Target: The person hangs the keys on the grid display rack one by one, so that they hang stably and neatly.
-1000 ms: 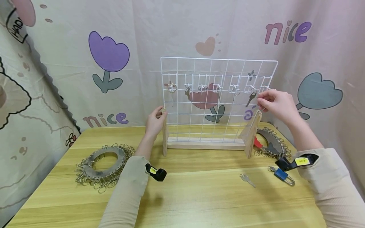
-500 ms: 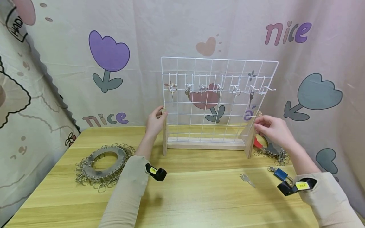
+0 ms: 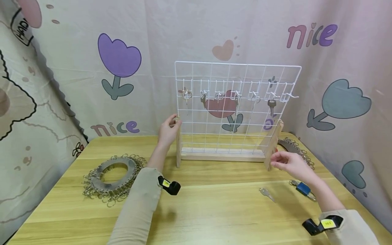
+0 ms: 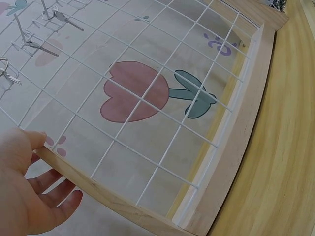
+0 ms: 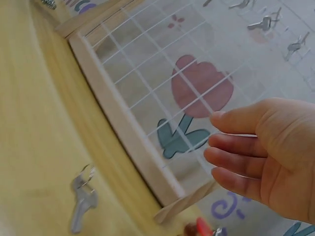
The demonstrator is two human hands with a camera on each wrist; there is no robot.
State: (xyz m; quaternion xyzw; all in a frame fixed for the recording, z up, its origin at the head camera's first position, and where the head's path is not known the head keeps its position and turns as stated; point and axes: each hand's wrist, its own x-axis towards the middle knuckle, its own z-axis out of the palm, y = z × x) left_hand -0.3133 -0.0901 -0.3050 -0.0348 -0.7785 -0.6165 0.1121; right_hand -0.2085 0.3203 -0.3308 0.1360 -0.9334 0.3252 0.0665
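A white wire grid rack (image 3: 239, 63) stands upright on a wooden base (image 3: 222, 156), with keys on rings hanging from its row of hooks. My left hand (image 3: 167, 131) grips the top of the left wooden upright (image 3: 178, 149), thumb on one side and fingers on the other, as the left wrist view shows. Beside the foot of the right wooden upright (image 3: 274, 143) is my right hand (image 3: 289, 164), fingers loosely bent and holding nothing. The rightmost hanging key (image 3: 271, 104) is on the second-last hook; the last hook (image 3: 291, 96) bears nothing. A loose key (image 3: 267, 194) with a ring lies on the table.
A blue padlock (image 3: 303, 188) with a small ring lies near my right forearm. At the left lies a grey disc (image 3: 130, 166) fringed with many metal rings. A similar disc (image 3: 289, 146) sits behind the right upright, partly hidden. A patterned curtain (image 3: 159, 41) hangs behind the table.
My right hand has come down from beside the rightmost hanging key to the foot of the right upright. That key has swung to hang straight. My left hand keeps its grip.
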